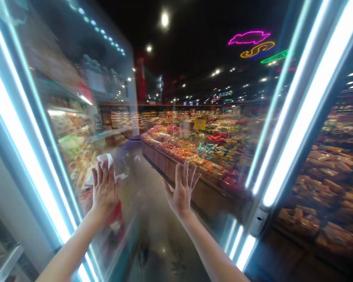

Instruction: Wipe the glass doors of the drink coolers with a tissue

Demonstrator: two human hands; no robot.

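A crumpled white tissue point(106, 159) sticks out past the fingertips and sides of my left hand point(105, 192), which presses it against a see-through glass pane point(153, 184). Those left fingers lie stretched and close together over the tissue. To its right, my right hand point(181, 192) is raised with fingers spread and holds nothing. It appears to be at the glass; whether the palm touches cannot be made out.
Bright tube lights point(32, 145) slant along the left, and more light strips point(306, 105) along the right, beside a metal fitting point(257, 219). Beyond stands a long display counter point(170, 150) of packaged goods. More packed goods point(326, 196) fill the right. Reflections blur the left shelves.
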